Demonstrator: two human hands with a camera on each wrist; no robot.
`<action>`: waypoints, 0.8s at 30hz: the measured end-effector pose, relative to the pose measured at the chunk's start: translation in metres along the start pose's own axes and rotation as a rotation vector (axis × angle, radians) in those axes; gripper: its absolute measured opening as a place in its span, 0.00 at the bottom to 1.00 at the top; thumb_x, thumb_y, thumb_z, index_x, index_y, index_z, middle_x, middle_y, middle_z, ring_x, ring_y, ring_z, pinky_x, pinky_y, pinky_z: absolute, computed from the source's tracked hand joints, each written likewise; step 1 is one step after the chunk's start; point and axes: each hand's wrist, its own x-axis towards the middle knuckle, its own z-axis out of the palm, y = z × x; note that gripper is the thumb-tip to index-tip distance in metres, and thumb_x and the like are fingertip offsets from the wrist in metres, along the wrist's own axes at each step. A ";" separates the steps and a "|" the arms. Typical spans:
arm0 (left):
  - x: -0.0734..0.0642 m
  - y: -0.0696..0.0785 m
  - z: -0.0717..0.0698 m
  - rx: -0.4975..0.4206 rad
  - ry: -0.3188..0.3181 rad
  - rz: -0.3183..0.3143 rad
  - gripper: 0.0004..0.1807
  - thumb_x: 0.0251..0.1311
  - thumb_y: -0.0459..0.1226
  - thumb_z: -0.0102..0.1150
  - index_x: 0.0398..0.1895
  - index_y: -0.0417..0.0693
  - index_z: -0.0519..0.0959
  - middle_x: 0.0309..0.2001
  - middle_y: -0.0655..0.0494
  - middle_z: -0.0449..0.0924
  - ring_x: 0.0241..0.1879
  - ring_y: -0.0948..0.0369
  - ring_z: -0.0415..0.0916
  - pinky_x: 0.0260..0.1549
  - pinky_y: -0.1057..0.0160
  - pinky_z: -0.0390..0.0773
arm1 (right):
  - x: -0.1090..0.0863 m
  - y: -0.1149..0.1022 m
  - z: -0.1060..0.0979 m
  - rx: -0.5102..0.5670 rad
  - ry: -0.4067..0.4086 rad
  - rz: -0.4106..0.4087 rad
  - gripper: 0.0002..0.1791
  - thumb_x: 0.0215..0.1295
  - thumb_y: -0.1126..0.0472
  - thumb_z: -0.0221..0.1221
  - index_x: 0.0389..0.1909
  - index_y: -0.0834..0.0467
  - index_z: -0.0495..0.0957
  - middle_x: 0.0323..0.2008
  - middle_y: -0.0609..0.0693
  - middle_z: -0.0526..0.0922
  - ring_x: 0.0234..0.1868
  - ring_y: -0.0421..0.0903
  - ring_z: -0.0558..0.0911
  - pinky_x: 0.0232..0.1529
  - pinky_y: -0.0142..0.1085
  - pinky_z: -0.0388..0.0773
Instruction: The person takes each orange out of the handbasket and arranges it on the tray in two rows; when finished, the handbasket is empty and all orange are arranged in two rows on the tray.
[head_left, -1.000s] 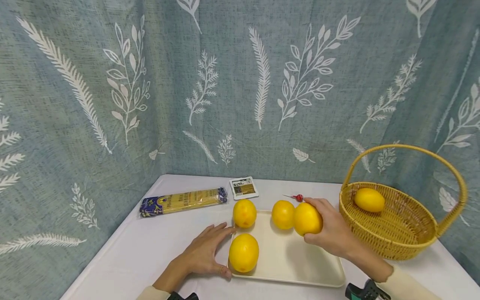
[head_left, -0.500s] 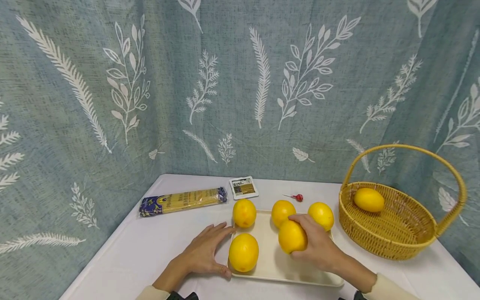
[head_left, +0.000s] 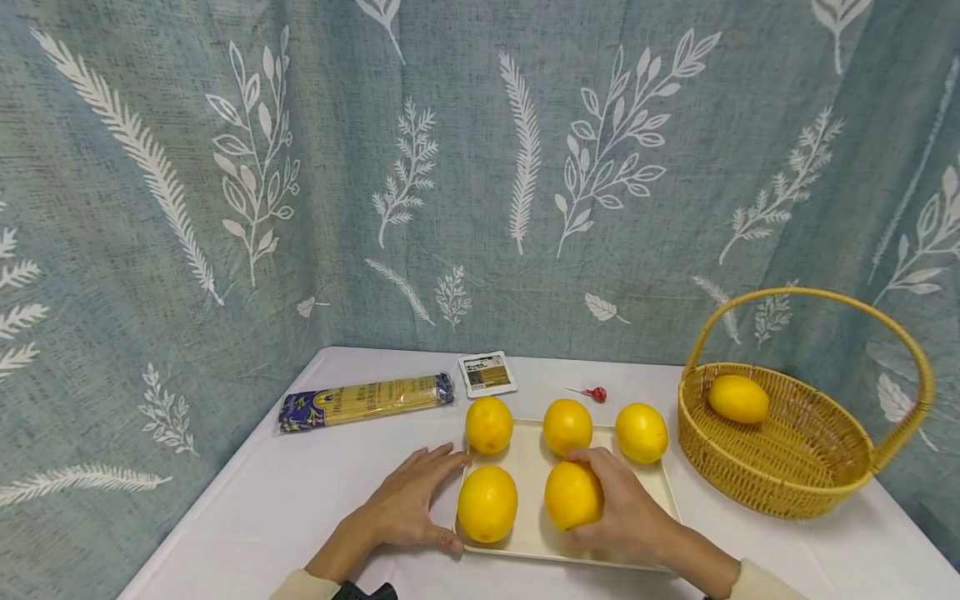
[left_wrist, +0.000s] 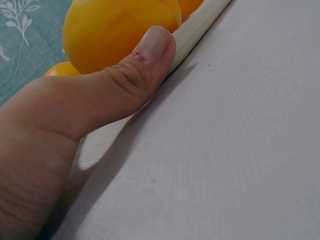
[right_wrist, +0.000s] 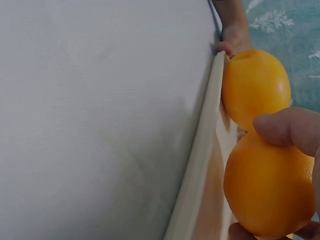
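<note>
My right hand grips a smooth, oval yellow-orange fruit, low over the front middle of a cream rectangular tray. In the right wrist view the thumb lies on top of that fruit, and fingertips show beneath it. My left hand lies spread beside the tray's left edge, its thumb by the front left corner, close to another yellow fruit. Along the tray's back stand three more fruits: one at left, one in the middle and one at right.
A wicker basket with a tall handle stands at the right, one yellow fruit inside. Behind the tray lie a pack of spaghetti-like sticks, a small white packet and a red lollipop. A patterned curtain hangs behind the table.
My right hand has carried its fruit left and nearer to me, down toward the tray's front middle. That uncovered the back right fruit. My left hand has stayed put.
</note>
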 end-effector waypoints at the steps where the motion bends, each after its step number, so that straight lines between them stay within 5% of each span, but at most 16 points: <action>1: 0.000 0.000 0.000 0.002 -0.001 0.000 0.65 0.29 0.76 0.71 0.76 0.63 0.64 0.77 0.54 0.62 0.78 0.50 0.53 0.78 0.42 0.45 | 0.000 0.000 0.001 0.003 -0.009 0.004 0.46 0.37 0.58 0.79 0.63 0.55 0.71 0.54 0.42 0.75 0.52 0.42 0.75 0.56 0.43 0.78; 24: 0.001 0.002 -0.001 0.000 -0.004 -0.011 0.65 0.29 0.77 0.70 0.76 0.64 0.64 0.77 0.54 0.62 0.78 0.49 0.53 0.77 0.42 0.46 | -0.004 0.005 -0.001 0.039 -0.142 0.003 0.53 0.42 0.43 0.79 0.70 0.51 0.66 0.57 0.39 0.70 0.56 0.41 0.73 0.62 0.46 0.76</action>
